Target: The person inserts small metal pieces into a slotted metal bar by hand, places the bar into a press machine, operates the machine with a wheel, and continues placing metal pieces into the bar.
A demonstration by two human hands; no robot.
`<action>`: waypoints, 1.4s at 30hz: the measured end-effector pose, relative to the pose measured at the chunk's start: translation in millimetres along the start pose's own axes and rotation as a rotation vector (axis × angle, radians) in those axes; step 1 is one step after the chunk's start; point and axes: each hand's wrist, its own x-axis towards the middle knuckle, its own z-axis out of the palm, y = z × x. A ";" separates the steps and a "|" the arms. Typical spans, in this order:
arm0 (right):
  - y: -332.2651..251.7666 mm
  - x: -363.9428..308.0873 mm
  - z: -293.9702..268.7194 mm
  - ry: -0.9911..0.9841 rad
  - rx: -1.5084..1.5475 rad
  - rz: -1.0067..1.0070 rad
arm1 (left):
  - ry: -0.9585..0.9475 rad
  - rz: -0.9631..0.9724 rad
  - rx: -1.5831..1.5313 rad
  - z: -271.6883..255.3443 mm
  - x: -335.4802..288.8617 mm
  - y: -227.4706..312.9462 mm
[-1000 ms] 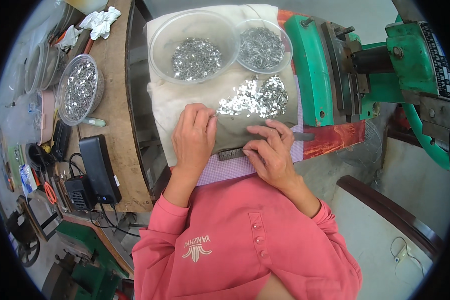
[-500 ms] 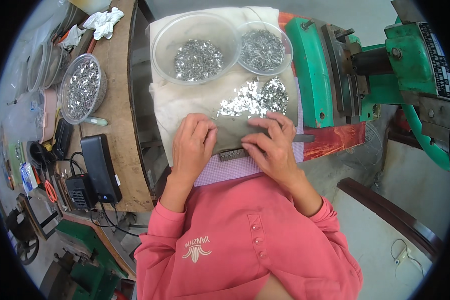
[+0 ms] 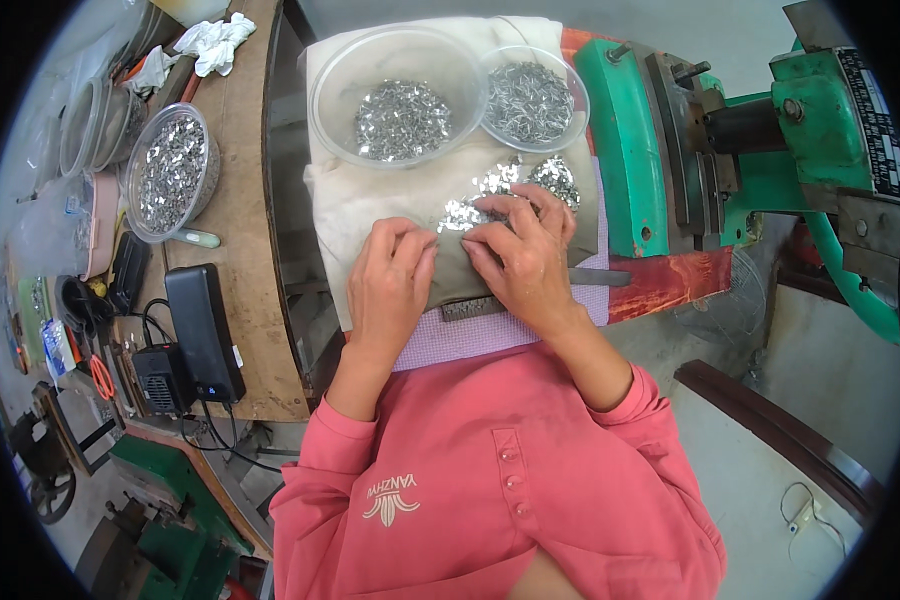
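On the pale cloth [image 3: 340,205] lies a heap of small shiny metal pieces [image 3: 462,214]. My right hand [image 3: 523,255] reaches over the heap, its fingers spread and bent, the tips at the pieces and hiding part of them. Left of the heap, my left hand [image 3: 385,275] rests with its fingers curled and the thumb pressed to them; anything between those tips is too small to make out. A dark metal bar [image 3: 470,308] lies below the hands at the cloth's near edge. A flat grey strip [image 3: 600,277] sticks out to the right of my right wrist.
Behind the heap stand a large clear tub [image 3: 320,110] of metal bits and a smaller bowl [image 3: 582,105] of thin metal pieces. A green machine [image 3: 610,150] borders the right side. On the wooden bench [image 3: 240,160] at left are another filled tub [image 3: 213,165] and a black power bank [image 3: 205,330].
My right hand has moved up and left onto the heap, now covering part of it. My left hand stays nearly in place, fingers still curled. The view has shifted slightly.
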 end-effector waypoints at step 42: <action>2.2 30.3 17.7 -0.116 0.192 -0.189 | 0.018 -0.015 -0.019 -17.2 -35.1 -6.8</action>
